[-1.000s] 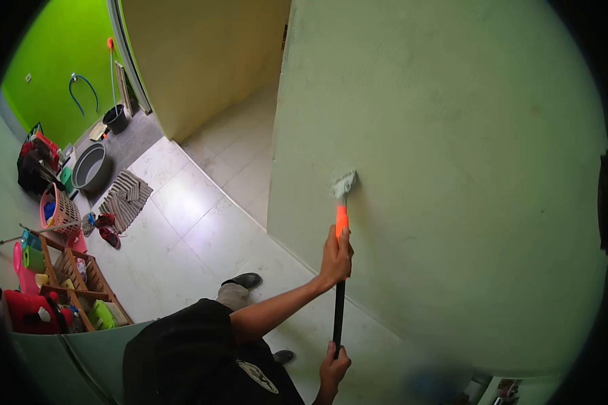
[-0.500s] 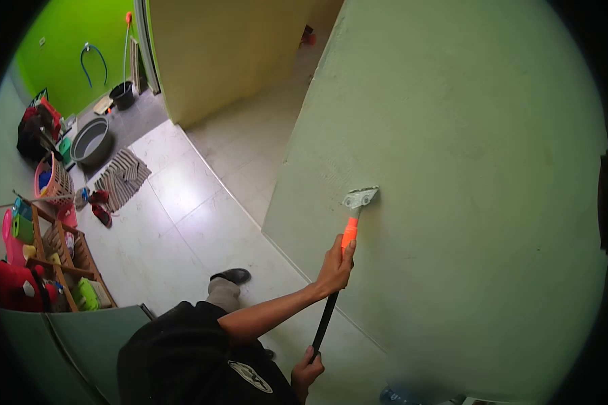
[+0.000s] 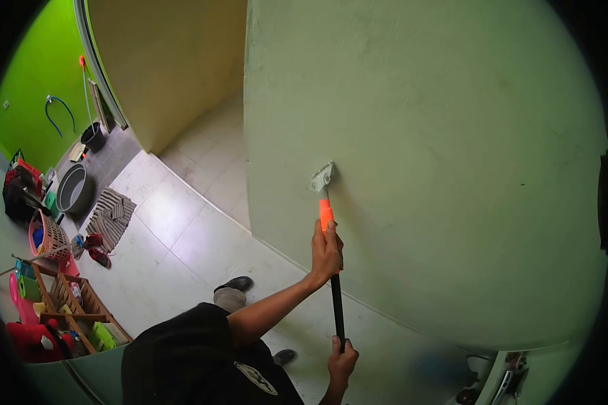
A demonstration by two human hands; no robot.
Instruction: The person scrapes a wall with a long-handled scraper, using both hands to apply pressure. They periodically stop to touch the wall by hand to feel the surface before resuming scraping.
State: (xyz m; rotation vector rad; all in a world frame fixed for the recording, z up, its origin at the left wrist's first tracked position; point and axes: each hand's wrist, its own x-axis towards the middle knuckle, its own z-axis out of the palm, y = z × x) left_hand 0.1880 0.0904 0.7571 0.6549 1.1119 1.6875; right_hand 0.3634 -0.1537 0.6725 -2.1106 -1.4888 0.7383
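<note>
A long-handled scraper [image 3: 338, 307] with a black pole, an orange collar and a flat whitish scraper head [image 3: 322, 177] leans up against the pale green wall [image 3: 439, 169]. The head appears to touch the wall, its edge tilted steeply. My left hand [image 3: 327, 251] is wrapped round the pole just below the orange collar. Lower down, my right hand [image 3: 343, 359] grips the pole near its bottom end. Some fingers of both hands are hidden behind the pole.
White floor tiles [image 3: 175, 229] run along the wall's foot. To the left are a wooden rack [image 3: 81, 307], a pink basket [image 3: 51, 236], a grey tub [image 3: 76, 189] and a striped mat [image 3: 111, 219]. A doorway opens beyond the wall's left edge.
The scraper head has moved up and left on the wall, and its edge has turned steeper. My right hand has swung rightward, bringing the pole closer to upright. The camera view has shifted too.
</note>
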